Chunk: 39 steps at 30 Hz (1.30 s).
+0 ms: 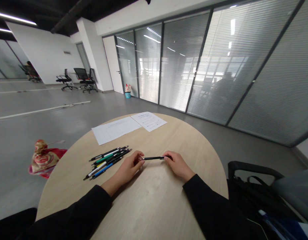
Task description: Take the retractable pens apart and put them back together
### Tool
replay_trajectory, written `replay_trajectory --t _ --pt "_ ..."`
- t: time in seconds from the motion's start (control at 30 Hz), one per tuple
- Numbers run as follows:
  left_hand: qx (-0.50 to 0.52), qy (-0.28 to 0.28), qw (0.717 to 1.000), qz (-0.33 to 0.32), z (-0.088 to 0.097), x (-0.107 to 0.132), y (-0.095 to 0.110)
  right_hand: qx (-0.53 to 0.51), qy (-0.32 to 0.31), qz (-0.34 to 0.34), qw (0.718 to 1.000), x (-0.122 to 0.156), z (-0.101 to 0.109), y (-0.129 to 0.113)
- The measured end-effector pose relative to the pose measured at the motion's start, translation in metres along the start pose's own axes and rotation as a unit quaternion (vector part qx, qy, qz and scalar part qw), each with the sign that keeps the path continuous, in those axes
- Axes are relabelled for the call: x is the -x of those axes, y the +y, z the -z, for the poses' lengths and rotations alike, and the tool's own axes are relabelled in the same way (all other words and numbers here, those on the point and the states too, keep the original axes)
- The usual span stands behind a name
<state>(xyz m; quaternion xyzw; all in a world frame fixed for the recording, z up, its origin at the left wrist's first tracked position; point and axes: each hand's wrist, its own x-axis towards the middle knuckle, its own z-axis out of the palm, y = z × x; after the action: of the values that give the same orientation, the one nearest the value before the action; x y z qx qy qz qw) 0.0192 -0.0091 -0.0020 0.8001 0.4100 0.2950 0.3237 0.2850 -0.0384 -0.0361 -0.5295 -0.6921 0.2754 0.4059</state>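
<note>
Sleeves: 2, both black, and they look like parts of 1 long-sleeved top.
Left sleeve point(76, 213): plain matte cloth with a fairly loose cut. It bunches into soft folds near the elbow.
Right sleeve point(213, 206): the same black cloth, lying a little smoother, with a few shallow creases along the forearm.
Cuffs: simple straight edges in the same black as the sleeves, each ending right at the wrist.
Left hand point(129, 168): bare from the cuff down.
Right hand point(178, 165): bare as well.
Nails: too small to make out from here.
</note>
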Motion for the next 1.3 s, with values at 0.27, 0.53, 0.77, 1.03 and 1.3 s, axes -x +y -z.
replay_trajectory --t 0.27,0.53,0.77,1.03,1.3 --pt "-0.044 0.004 0.999 -0.006 0.002 -0.001 0.002 -0.001 0.004 0.007 1.000 0.000 0.001 -0.001" --pt "-0.032 -0.013 0.999 0.007 0.002 -0.002 0.000 -0.006 0.003 0.002 1.000 0.000 0.001 -0.004" --pt "-0.032 -0.003 0.999 0.011 0.002 -0.002 -0.003 -0.005 0.003 0.002 1.000 0.000 0.001 -0.002" --pt "0.003 0.032 0.999 0.000 0.000 -0.003 -0.008 -0.010 0.007 -0.003 1.000 -0.001 0.000 0.001" --pt "0.012 0.027 1.000 0.000 0.000 -0.003 -0.008 -0.010 0.012 0.000 1.000 -0.001 0.000 0.001"
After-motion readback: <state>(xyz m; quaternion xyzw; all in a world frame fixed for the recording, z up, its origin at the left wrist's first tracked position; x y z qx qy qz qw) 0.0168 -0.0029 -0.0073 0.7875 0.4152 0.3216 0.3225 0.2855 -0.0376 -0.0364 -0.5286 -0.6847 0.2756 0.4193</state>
